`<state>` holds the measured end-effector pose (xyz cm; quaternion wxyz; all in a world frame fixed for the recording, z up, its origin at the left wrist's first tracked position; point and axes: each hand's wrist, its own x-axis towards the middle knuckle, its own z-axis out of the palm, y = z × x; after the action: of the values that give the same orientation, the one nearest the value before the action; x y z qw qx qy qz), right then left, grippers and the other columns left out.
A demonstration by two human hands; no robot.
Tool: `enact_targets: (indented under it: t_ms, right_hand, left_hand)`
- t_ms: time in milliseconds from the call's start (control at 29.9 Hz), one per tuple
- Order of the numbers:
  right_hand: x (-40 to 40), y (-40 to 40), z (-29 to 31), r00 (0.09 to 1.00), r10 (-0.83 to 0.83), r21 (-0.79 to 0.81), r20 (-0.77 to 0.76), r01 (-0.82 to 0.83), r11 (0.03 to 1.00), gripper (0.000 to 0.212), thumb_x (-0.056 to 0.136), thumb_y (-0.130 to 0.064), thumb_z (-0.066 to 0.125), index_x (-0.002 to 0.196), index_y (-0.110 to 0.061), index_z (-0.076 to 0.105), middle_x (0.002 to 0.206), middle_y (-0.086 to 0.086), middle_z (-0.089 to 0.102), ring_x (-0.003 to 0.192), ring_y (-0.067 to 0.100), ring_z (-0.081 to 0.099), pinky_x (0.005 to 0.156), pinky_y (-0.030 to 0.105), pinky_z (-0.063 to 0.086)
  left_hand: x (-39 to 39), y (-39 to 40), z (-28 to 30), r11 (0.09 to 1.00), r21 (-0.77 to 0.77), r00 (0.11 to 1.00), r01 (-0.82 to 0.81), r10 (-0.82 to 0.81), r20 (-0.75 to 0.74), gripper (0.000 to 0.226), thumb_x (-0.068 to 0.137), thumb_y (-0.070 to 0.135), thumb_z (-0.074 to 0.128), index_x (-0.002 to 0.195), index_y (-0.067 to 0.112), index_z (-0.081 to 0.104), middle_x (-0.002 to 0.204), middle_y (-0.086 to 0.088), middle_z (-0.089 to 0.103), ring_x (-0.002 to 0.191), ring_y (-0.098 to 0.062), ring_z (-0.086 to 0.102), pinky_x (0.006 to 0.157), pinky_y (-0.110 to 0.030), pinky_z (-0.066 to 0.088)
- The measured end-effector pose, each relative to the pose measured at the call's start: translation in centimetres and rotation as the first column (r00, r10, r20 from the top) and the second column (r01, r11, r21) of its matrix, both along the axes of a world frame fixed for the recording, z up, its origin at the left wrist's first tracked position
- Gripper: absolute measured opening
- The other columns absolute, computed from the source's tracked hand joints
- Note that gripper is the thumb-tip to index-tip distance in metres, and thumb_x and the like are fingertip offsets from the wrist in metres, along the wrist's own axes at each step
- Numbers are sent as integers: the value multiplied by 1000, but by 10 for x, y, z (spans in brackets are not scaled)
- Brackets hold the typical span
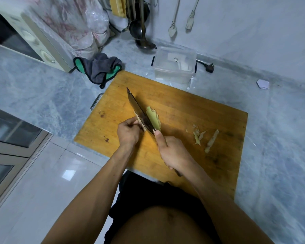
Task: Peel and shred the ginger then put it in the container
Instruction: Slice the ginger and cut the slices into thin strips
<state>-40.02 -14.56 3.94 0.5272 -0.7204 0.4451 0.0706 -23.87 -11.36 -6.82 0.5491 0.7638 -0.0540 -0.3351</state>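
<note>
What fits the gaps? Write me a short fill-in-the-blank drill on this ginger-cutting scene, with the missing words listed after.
1. The right hand holds the dark cleaver by its ____.
2. The pale yellow ginger slices lie on the ____ side of the blade.
3. The clear plastic container stands beyond the wooden cutting board's ____ edge.
4. The brownish peel strips lie on the board, to the ____ of both hands.

Missing words: handle; right; far; right
</note>
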Motion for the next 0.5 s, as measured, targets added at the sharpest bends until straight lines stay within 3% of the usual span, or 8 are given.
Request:
enact_targets:
  t_ms: [167, 367, 501]
  right_hand:
    - [-6, 1, 4, 1000, -12, 6, 29, 12, 1000, 66, 103, -59, 20, 75, -10, 54, 57, 6, 49, 37, 13, 48, 43, 25, 43]
    - [-8, -2, 7, 1000, 1, 7, 13, -1, 1000, 67, 101, -62, 19, 78, -10, 55, 64, 12, 50, 45, 20, 50, 43, 27, 44]
    - [-6, 2, 8, 999, 29, -56, 28, -27, 998, 67, 102, -59, 18, 76, -10, 56, 62, 11, 50, 51, 24, 49, 53, 44, 50]
  left_hand:
    - [4, 0, 16, 996, 68, 998, 54, -57, 39, 43, 85, -4, 60, 126, 9, 61, 93, -3, 71, 68, -19, 70, 73, -43, 62]
    - [12, 4, 21, 983, 167, 993, 78, -92, 77, 39, 82, -2, 65, 118, 10, 63, 92, -2, 67, 68, -23, 71, 71, -46, 62]
    - [11, 0, 26, 983, 171, 997, 58, -65, 35, 32, 85, 4, 71, 113, 14, 60, 91, -3, 68, 65, -20, 70, 72, -43, 62]
